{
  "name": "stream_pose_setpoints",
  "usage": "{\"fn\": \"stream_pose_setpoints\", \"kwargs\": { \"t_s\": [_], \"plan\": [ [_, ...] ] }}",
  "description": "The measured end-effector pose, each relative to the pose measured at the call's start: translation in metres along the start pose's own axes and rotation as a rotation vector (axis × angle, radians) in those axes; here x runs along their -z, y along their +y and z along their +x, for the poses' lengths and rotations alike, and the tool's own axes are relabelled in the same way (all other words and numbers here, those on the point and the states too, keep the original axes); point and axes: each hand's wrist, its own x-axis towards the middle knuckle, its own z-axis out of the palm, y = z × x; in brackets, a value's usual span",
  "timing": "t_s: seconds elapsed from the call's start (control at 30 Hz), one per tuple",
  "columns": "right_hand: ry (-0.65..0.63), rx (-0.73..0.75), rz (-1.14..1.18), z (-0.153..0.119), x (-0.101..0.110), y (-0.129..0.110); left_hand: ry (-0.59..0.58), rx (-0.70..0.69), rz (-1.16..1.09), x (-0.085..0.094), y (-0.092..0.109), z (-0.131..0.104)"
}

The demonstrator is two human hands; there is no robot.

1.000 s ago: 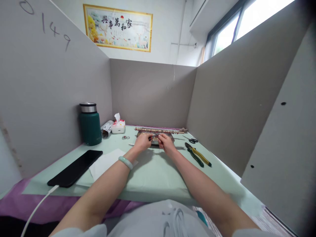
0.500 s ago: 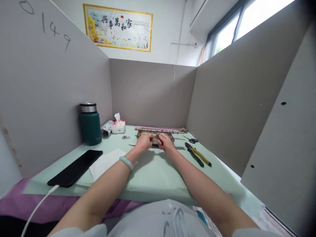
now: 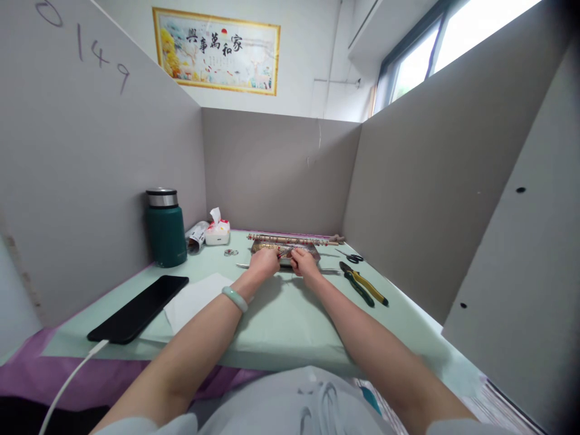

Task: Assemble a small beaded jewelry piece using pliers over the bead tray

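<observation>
My left hand (image 3: 265, 263) is closed around a slim metal tool (image 3: 285, 251) with a bit of red at its grip. The tool's tip points right, at the fingertips of my right hand (image 3: 304, 263). My right fingers are pinched together; what they hold is too small to make out. Both hands are over the front of a shallow dark tray (image 3: 310, 248) with gold-coloured bits in its left part. Behind it lies a long rod (image 3: 294, 240) strung with small reddish pieces. A thin metal rod (image 3: 328, 272) lies just right of my right hand.
Green-and-yellow-handled pliers (image 3: 365, 287) and black scissors (image 3: 352, 257) lie to the right. On the left are a green flask (image 3: 166, 229), tissue pack (image 3: 218, 232), small rings (image 3: 231, 252), black phone (image 3: 138, 309) with cable and white paper (image 3: 194, 299). Grey partitions (image 3: 281, 175) surround the table.
My left hand has shifted very slightly right and turned a little, and its tool shows less. My right hand stays nearly in place, still pinching.
</observation>
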Motion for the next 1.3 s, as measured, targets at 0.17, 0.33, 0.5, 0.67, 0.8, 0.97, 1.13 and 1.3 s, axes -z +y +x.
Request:
{"fn": "stream_pose_setpoints", "kwargs": {
  "t_s": [0.17,0.33,0.5,0.67,0.8,0.97,1.13,1.3],
  "plan": [
    [0.070,0.079,-0.085,0.002,-0.001,0.002,0.005,-0.009,0.004,0.000,0.000,0.000],
    [0.107,0.124,-0.172,0.008,0.001,0.011,0.002,-0.005,0.022,0.000,0.003,0.000],
    [0.095,0.129,-0.134,0.010,0.001,0.011,-0.019,-0.017,-0.073,-0.001,0.000,0.001],
    [0.032,0.034,0.001,0.003,0.000,0.002,0.009,-0.020,-0.147,0.003,-0.005,0.000],
    [0.017,0.011,0.052,0.002,0.000,-0.001,0.037,-0.023,-0.156,0.006,-0.003,-0.002],
    [0.013,-0.014,0.088,0.003,0.001,0.000,0.039,-0.022,-0.188,0.010,-0.003,-0.002],
    [-0.004,-0.036,0.136,0.002,0.002,-0.002,0.037,0.010,-0.162,0.009,-0.006,-0.001],
    [-0.043,-0.032,0.200,0.000,0.003,-0.005,0.053,0.013,-0.155,0.007,-0.008,0.000]
  ]
}}
